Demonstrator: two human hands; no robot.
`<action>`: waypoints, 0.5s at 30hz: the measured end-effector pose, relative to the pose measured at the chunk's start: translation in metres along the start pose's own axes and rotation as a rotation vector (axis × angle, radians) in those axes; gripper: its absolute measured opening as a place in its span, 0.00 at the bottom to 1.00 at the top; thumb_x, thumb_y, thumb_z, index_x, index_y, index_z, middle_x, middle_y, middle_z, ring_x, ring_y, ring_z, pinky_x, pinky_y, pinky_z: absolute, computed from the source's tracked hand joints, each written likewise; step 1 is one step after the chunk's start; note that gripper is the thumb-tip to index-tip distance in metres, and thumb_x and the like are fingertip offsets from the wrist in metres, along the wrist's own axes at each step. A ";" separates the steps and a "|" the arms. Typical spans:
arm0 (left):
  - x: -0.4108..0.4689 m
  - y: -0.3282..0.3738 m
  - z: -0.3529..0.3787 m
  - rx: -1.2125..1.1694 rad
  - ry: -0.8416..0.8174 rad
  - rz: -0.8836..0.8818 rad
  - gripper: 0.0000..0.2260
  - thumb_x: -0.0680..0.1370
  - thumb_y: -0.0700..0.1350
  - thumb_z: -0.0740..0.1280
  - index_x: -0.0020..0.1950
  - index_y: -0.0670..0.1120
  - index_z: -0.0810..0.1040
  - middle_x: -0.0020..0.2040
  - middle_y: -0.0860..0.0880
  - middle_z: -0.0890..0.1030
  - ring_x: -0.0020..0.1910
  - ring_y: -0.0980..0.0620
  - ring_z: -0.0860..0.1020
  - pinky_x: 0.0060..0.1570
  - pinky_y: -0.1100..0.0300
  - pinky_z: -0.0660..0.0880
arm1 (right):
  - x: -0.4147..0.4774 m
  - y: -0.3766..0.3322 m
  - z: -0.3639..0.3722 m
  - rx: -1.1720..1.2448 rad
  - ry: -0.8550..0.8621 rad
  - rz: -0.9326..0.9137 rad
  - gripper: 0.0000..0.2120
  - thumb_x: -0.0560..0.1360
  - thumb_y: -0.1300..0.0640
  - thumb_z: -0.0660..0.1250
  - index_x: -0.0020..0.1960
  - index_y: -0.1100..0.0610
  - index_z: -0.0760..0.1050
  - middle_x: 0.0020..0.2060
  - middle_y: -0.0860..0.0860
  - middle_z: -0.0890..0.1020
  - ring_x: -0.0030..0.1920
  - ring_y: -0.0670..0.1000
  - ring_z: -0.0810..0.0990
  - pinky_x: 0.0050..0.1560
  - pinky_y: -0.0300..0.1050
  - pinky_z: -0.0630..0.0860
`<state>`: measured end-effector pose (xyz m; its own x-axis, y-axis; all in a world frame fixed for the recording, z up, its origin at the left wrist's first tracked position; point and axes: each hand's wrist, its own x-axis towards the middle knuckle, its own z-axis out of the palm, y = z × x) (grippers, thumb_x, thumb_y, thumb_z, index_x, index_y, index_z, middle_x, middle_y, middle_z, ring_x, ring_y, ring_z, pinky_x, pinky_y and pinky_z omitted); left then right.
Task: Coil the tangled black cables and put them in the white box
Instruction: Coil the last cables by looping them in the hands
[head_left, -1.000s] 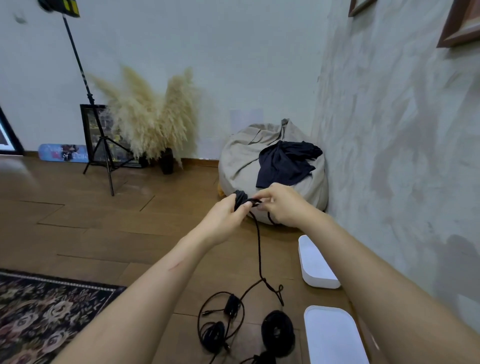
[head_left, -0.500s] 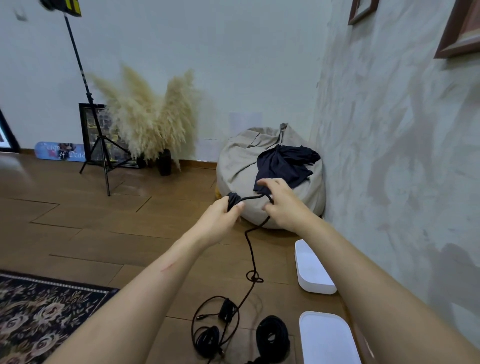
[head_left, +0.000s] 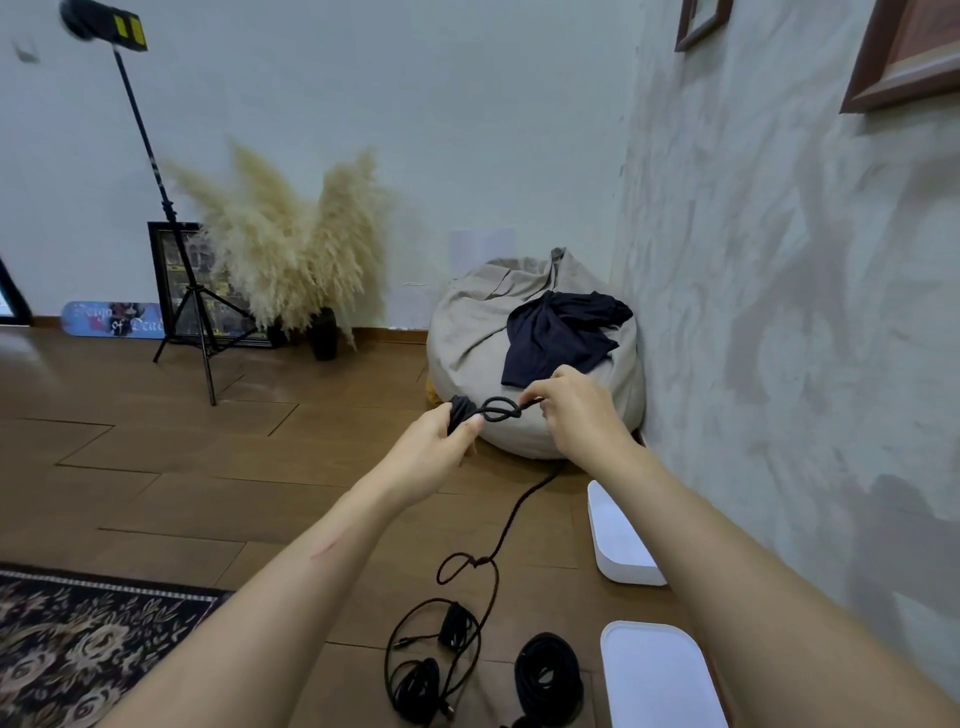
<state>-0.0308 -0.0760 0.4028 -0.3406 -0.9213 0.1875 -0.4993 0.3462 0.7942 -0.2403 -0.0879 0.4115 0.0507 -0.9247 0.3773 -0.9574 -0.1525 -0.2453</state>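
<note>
My left hand (head_left: 447, 434) grips a small bundle of coiled black cable (head_left: 461, 408). My right hand (head_left: 574, 410) pinches the same cable a little to the right, and a small loop (head_left: 501, 409) lies between the two hands. The rest of that cable (head_left: 511, 525) hangs down to the floor with a knot-like loop in it. On the floor below lie a loose tangle of cable (head_left: 431, 660) and a finished coil (head_left: 548, 675). A white box (head_left: 621, 551) stands by the wall, and a white lid (head_left: 660, 680) lies nearer to me.
A beige beanbag (head_left: 478, 343) with a dark cloth (head_left: 561, 335) on it sits in the corner behind my hands. A light stand (head_left: 192, 306), pampas grass (head_left: 291, 249) and a framed picture are at the back left. A patterned rug (head_left: 78, 644) covers the near left floor.
My hands have moved apart and drawn a loop of cable out between them. The hanging cable has risen and swung right, and its knot has lifted off the floor tangle.
</note>
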 end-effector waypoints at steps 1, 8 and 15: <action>0.000 0.002 0.000 -0.011 0.003 0.010 0.12 0.85 0.54 0.59 0.51 0.49 0.76 0.45 0.49 0.81 0.43 0.53 0.78 0.49 0.55 0.76 | -0.002 0.000 0.003 0.054 0.004 -0.005 0.15 0.82 0.62 0.61 0.61 0.47 0.79 0.53 0.51 0.73 0.51 0.56 0.77 0.51 0.53 0.76; -0.004 0.019 -0.007 -0.075 0.070 0.140 0.10 0.85 0.53 0.60 0.47 0.54 0.77 0.43 0.53 0.82 0.43 0.58 0.79 0.47 0.54 0.75 | 0.001 -0.002 -0.020 0.270 0.070 -0.082 0.22 0.69 0.33 0.74 0.48 0.48 0.72 0.49 0.45 0.73 0.48 0.47 0.75 0.48 0.45 0.74; 0.005 0.088 -0.037 -0.177 0.164 0.362 0.10 0.86 0.49 0.60 0.54 0.46 0.78 0.44 0.48 0.81 0.44 0.52 0.80 0.44 0.65 0.75 | 0.034 -0.027 -0.124 0.146 0.316 -0.261 0.14 0.74 0.41 0.72 0.49 0.50 0.74 0.45 0.45 0.77 0.46 0.52 0.77 0.44 0.49 0.69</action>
<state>-0.0470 -0.0567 0.4952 -0.3301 -0.7668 0.5505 -0.2220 0.6299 0.7442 -0.2483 -0.0716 0.5414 0.1745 -0.7000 0.6925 -0.8728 -0.4356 -0.2204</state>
